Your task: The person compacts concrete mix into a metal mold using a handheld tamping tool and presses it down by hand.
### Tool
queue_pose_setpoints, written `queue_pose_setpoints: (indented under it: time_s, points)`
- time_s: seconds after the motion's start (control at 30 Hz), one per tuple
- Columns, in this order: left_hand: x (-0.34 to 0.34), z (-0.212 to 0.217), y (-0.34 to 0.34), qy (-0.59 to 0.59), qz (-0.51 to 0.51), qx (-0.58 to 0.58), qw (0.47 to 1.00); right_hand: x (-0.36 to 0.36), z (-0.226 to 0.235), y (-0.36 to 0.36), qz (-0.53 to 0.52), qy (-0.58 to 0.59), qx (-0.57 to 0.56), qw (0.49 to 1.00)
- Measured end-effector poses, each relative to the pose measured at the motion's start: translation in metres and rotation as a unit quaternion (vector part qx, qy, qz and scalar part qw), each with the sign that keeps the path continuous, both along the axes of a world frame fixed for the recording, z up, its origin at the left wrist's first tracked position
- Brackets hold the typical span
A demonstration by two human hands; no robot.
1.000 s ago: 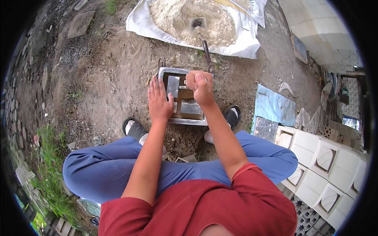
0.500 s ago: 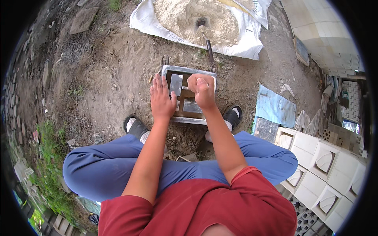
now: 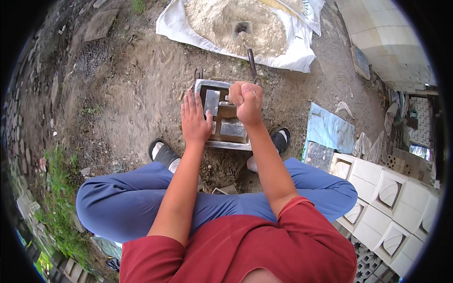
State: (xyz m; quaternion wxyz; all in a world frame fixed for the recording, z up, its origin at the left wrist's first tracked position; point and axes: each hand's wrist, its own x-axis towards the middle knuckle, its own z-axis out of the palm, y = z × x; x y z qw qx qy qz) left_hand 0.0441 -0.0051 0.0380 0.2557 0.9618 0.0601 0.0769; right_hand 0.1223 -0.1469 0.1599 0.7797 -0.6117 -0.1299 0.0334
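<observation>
Soft, even daylight, shadows faint — the far white sack [image 3: 297,59] glows brightest, the metal frame [image 3: 227,145] shines dully. Lens distortion bends the right-hand blocks [image 3: 365,170] — left-edge stones [image 3: 23,146] smear.

Both hands [image 3: 196,123] at metal frame [image 3: 229,145]

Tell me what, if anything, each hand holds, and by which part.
The open left hand, at the left side of the rectangular grey metal mould, grips nothing. The right hand is fisted; whether it encloses anything cannot be told.
</observation>
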Motion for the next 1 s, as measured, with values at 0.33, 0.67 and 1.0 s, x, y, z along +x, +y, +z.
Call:
queue_pose_setpoints:
  time_s: [0.33, 0.67, 1.0]
  points:
    - [-0.002, -0.001, 0.001, -0.004, 0.001, 0.006, 1.0, 0.002, 0.005, -0.002, -0.005, -0.018, 0.027, 0.999]
    - [0.001, 0.001, 0.001, -0.014, 0.001, 0.005, 1.0, -0.004, 0.004, -0.002, -0.005, -0.008, -0.011, 1.0]
    - [0.002, 0.002, -0.001, -0.014, 0.004, 0.001, 1.0, -0.01, 0.001, -0.008, 0.02, -0.047, 0.01, 0.999]
